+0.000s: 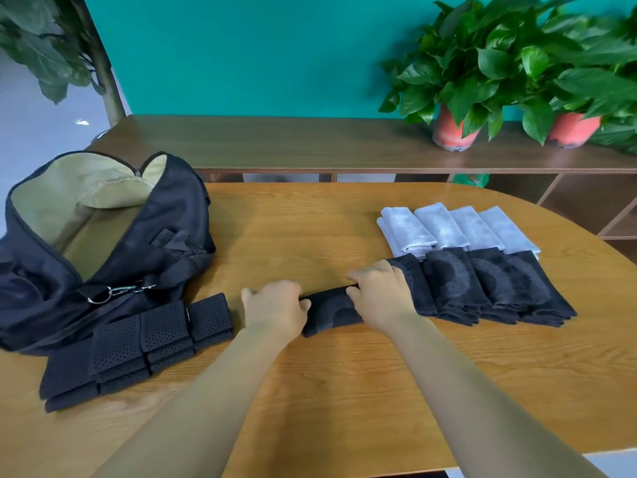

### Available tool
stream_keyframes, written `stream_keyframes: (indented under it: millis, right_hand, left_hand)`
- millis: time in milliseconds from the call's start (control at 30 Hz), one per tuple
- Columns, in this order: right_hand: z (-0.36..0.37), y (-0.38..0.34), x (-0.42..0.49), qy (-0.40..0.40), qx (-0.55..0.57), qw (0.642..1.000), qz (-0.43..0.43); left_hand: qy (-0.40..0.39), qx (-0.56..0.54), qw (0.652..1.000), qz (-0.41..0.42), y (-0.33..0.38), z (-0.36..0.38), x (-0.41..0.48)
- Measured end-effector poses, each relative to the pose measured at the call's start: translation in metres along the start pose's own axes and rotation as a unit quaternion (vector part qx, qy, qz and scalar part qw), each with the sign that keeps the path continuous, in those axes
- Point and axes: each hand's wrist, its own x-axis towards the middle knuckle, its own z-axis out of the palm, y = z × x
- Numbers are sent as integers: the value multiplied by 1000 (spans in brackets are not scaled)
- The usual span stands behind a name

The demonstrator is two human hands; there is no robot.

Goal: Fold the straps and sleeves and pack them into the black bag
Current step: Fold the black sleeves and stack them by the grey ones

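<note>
A black knit sleeve [332, 310] lies folded on the wooden table [310, 236] between my hands. My left hand [275, 305] grips its left end with curled fingers. My right hand [381, 294] holds its right end, fingers curled over the cloth. A row of folded black sleeves [489, 288] lies right of my right hand, and a row of folded white sleeves [458, 229] lies behind them. Folded black perforated straps [138, 346] sit at the front left. The black bag [103, 243] stands open at the left, showing its tan lining.
A dark wooden shelf [293, 143] runs behind the table, carrying two potted plants in red pots [455, 129] at the right. A larger plant stands at the far left. The table's front edge is near the bottom right.
</note>
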Motion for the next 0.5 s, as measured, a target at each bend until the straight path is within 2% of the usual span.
stream_keyframes:
  millis: [100, 267, 500]
  right_hand:
    - [1, -1, 2, -39, -95, 995, -10]
    - [2, -2, 8, -74, -104, 992, 7]
    - [0, -8, 9, -103, -128, 986, 21]
  left_hand:
    - [-32, -17, 999, -20, 1, -1, 5]
    - [-93, -5, 994, -50, 2, -5, 14]
    - [-50, -38, 998, -8, 1, -2, 1]
